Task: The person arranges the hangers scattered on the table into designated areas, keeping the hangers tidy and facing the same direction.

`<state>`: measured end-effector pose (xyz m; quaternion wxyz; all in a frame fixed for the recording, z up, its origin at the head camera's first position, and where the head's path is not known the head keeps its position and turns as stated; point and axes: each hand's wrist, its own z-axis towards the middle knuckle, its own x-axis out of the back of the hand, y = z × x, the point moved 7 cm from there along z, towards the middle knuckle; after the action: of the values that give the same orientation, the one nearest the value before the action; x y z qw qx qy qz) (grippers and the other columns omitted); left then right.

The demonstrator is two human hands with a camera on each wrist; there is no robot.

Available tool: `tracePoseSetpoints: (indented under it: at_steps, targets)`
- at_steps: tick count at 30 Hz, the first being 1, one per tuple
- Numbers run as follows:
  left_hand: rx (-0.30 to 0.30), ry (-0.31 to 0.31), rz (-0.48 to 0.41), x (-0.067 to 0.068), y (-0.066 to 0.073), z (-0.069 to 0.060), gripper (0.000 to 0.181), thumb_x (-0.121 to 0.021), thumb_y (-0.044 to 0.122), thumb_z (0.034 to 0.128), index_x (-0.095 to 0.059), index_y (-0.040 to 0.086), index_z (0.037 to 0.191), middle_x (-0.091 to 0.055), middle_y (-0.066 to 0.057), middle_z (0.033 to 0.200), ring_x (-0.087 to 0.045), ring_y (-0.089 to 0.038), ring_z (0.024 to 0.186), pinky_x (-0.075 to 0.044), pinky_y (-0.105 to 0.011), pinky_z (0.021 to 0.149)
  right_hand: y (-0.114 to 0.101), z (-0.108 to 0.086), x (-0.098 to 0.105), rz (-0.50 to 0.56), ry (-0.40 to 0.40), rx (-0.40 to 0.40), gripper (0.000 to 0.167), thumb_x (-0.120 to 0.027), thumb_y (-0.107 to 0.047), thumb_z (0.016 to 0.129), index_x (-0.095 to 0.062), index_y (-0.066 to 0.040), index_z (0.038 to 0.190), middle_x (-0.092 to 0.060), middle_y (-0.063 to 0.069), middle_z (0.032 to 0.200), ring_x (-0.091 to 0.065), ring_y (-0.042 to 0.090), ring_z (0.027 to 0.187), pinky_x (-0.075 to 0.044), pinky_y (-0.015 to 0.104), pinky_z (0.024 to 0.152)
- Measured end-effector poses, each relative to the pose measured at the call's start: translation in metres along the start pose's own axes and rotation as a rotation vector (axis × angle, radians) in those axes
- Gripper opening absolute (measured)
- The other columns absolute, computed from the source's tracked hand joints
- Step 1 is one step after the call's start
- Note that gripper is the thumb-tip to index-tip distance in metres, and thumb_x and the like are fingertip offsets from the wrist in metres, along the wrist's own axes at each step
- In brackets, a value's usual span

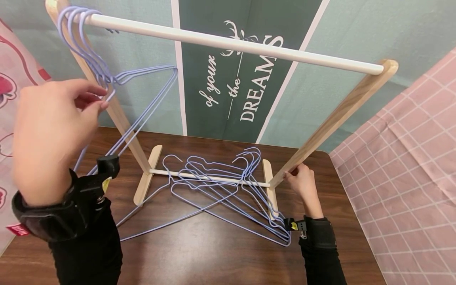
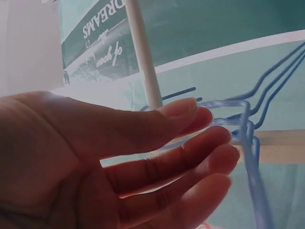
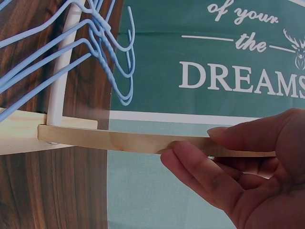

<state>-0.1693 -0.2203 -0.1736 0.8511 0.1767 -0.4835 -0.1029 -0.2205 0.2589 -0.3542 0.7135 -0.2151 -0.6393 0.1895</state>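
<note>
On the left end of the white rail hang several blue wire hangers (image 1: 147, 109), their hooks (image 1: 83, 37) over the rail. My left hand (image 1: 57, 126) pinches the neck of the nearest one between thumb and forefinger; in the left wrist view the other fingers are loosely bent beside the hangers (image 2: 248, 124). Low on the garment rack's right wooden upright (image 1: 331, 122), my right hand (image 1: 303, 182) grips the wood. In the right wrist view its thumb lies on one side of the upright (image 3: 119, 139) and its fingers on the other.
More blue hangers (image 1: 213, 198) lie in a tangled heap over the rack's lower white bar (image 1: 210, 179) and the dark wood table (image 1: 171, 261). A green printed cloth (image 1: 228, 99) hangs behind, with a pink checked cloth (image 1: 409, 158) at the right.
</note>
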Motion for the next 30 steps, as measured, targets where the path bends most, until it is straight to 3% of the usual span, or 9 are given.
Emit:
tracePoseSetpoints:
  at_steps: [7,13,22,30]
  targets:
    - [-0.057,0.01,-0.031,0.0,0.006,-0.007,0.023,-0.057,0.02,0.0855,-0.069,0.019,0.105,-0.069,-0.006,0.089,-0.051,-0.017,0.069,-0.028,-0.026,0.057,0.0,0.0,0.0,0.009,-0.005,-0.011,0.019,-0.058,-0.004,0.083,-0.057,0.012,0.094,-0.061,0.024,0.078,-0.058,0.028,0.062,-0.041,0.029,0.049]
    - [-0.165,0.02,-0.018,-0.004,0.016,-0.012,0.024,-0.055,0.018,0.0852,-0.067,0.017,0.106,-0.068,-0.005,0.087,-0.055,-0.021,0.066,-0.029,-0.031,0.057,0.0,0.0,0.0,0.014,-0.006,-0.016,0.019,-0.058,-0.004,0.083,-0.057,0.012,0.094,-0.061,0.024,0.077,-0.057,0.028,0.062,-0.041,0.029,0.049]
    - [-0.277,0.033,-0.035,-0.02,0.029,-0.021,0.022,-0.053,0.016,0.0867,-0.067,0.014,0.103,-0.067,-0.004,0.083,-0.059,-0.022,0.067,-0.035,-0.038,0.06,-0.001,-0.001,0.0,0.017,-0.01,-0.016,0.019,-0.058,-0.003,0.083,-0.056,0.012,0.094,-0.061,0.024,0.078,-0.057,0.029,0.063,-0.041,0.03,0.049]
    - [-0.343,-0.014,-0.06,-0.03,0.047,-0.031,0.02,-0.051,0.009,0.0854,-0.067,0.012,0.098,-0.064,-0.003,0.078,-0.055,-0.021,0.064,-0.037,-0.037,0.059,-0.002,-0.001,0.001,0.01,-0.007,-0.012,0.019,-0.058,-0.003,0.082,-0.056,0.012,0.094,-0.061,0.024,0.078,-0.057,0.029,0.063,-0.041,0.03,0.05]
